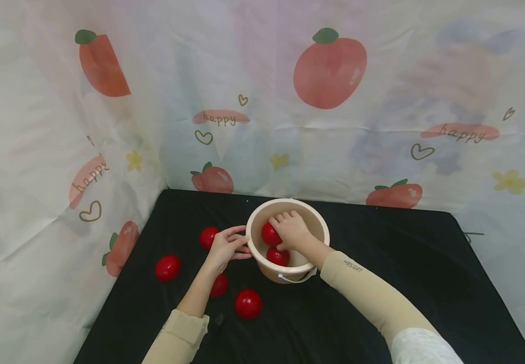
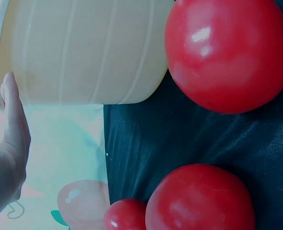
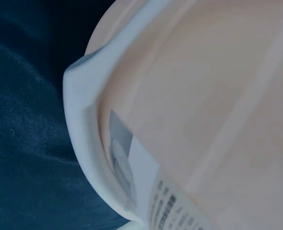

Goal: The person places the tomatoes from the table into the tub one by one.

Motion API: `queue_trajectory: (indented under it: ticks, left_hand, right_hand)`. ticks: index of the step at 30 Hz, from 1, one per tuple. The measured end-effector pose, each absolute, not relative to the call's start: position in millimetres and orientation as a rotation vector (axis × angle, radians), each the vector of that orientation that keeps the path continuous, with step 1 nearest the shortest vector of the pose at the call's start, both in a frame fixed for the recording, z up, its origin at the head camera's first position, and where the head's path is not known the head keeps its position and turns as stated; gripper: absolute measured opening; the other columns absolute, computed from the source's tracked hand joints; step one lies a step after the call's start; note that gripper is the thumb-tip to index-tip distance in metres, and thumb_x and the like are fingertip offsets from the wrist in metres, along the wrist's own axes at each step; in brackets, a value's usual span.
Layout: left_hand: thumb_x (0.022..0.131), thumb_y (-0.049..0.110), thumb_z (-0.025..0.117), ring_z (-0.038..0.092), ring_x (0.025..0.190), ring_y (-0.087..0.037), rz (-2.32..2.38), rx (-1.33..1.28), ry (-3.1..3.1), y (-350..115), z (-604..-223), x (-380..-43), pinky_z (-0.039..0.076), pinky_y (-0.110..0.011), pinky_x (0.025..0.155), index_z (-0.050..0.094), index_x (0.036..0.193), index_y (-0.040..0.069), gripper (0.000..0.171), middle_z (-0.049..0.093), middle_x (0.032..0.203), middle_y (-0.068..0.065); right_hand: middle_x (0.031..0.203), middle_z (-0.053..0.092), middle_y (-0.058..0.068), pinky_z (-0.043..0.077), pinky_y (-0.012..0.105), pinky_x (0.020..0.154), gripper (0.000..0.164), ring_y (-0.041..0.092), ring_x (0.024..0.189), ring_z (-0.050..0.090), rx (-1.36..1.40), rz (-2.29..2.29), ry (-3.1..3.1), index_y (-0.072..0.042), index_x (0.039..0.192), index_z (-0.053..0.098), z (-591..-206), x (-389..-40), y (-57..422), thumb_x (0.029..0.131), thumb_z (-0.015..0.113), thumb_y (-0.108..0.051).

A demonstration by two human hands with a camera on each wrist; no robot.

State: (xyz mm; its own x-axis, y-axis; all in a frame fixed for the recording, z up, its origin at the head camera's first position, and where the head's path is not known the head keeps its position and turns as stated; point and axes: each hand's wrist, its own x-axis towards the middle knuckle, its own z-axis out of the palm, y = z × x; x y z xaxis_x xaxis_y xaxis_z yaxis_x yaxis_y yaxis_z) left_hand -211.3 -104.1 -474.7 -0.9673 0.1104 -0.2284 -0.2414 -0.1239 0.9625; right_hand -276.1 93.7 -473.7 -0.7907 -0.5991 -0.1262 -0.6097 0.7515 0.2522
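A cream bucket (image 1: 285,203) stands on the black cloth, its white handle (image 1: 298,278) hanging down at the near side. My right hand (image 1: 293,232) reaches inside, its fingers curled over a shiny red ball (image 1: 269,233). Just below it in the bucket lies a second red ball (image 1: 278,257). Against the bucket's left rim rest the extended fingers of my left hand (image 1: 227,246), also seen beside the bucket wall (image 2: 84,52) in the left wrist view. The right wrist view shows the bucket's outside and a printed label (image 3: 165,201); the right hand is hidden there.
Several red balls lie left of the bucket: one ball (image 1: 168,268) far left, another (image 1: 208,236) behind the left hand, a third (image 1: 219,286) partly covered by the left wrist, and a nearer ball (image 1: 247,304). A printed curtain (image 1: 262,60) hangs behind the black-covered table (image 1: 403,283).
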Motion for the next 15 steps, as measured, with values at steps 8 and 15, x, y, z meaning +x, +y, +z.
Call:
queue_trajectory:
  ticks: [8,15]
  left_hand:
    - [0.085,0.001,0.060,0.064,0.059,-0.016,2.181,-0.169,1.914,-103.7,-472.9,-211.0,0.054,-0.040,0.062,0.052,0.124,0.001,0.039,0.064,0.080,-0.008]
    - [0.085,0.001,0.061,0.064,0.059,-0.017,2.179,-0.175,1.916,-102.6,-472.9,-211.5,0.054,-0.041,0.062,0.052,0.124,0.001,0.040,0.065,0.082,-0.009]
  right_hand:
    - [0.115,0.053,0.009,0.037,0.038,0.085,0.081,0.025,0.105,0.047,-1.013,0.581,2.903,-0.011,0.130,0.046,-468.1,-272.3,95.4,0.064,0.079,-0.044]
    - [0.102,0.055,0.002,0.036,0.033,0.078,0.057,0.020,0.098,0.048,-1.055,0.834,2.928,-0.020,0.113,0.059,-473.8,-272.4,103.8,0.062,0.081,-0.032]
